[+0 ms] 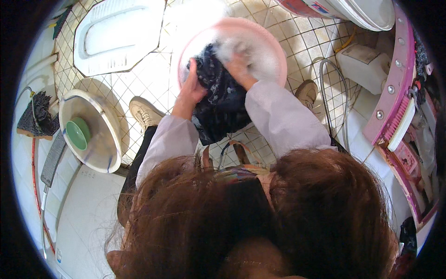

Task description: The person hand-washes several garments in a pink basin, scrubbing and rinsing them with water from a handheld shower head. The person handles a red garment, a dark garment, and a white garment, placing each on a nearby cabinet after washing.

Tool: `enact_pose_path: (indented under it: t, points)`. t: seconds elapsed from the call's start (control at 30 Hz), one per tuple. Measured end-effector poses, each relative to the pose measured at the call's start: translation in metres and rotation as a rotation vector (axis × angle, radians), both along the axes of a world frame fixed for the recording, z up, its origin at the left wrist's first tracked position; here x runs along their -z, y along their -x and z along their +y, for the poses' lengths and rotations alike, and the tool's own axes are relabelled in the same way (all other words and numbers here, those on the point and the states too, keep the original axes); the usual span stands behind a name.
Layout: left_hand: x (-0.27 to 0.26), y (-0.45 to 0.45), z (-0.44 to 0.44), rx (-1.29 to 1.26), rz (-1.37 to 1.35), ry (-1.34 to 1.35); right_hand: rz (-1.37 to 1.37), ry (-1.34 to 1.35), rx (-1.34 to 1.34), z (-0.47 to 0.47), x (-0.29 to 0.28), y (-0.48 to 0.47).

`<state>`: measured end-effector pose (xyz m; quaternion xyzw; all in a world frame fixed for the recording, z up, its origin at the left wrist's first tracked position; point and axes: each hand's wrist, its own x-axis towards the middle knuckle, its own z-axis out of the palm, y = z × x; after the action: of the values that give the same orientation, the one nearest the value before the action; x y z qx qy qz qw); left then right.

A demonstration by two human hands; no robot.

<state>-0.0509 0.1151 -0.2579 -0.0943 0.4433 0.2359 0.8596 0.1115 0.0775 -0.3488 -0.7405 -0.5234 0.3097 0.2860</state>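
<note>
A pink plastic basin [278,45] stands on the tiled floor, with white suds [263,55] inside. A dark, wet garment [223,90] with foam on it lies over the basin's near rim and hangs down towards me. My left hand [193,87] grips its left edge, thumb pointing up. At the upper right part of the cloth, my right hand [240,69] is in the suds; its fingers are blurred and partly hidden by foam, so its hold is unclear. Both sleeves are pale.
A squat toilet [118,35] lies upper left. Left stands a pale basin [111,139] holding a green bowl [78,133]. At right are a white jug [364,66], a metal hose [322,94], a bucket [348,10] and a pink shelf [397,76] with a brush [400,122]. My shoes flank the basin.
</note>
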Motion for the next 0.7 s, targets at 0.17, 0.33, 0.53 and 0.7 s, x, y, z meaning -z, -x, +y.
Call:
enact_pose_path:
  t: [0.17, 0.33, 0.53, 0.7]
  points:
    - [0.007, -0.012, -0.006, -0.14, 0.225, -0.251, 0.247, 0.211, -0.165, -0.01, -0.138, 0.041]
    - [0.021, -0.01, -0.031, -0.057, 0.264, -0.092, 0.085, 0.141, -0.177, -0.013, -0.113, 0.05]
    - [-0.012, -0.004, -0.012, 0.723, 0.66, -0.414, -0.155, 0.071, -0.165, 0.007, -0.064, -0.041]
    - [-0.026, -0.004, 0.003, 1.493, 1.205, -1.565, -0.433, -0.065, -0.671, -0.023, -0.107, -0.056]
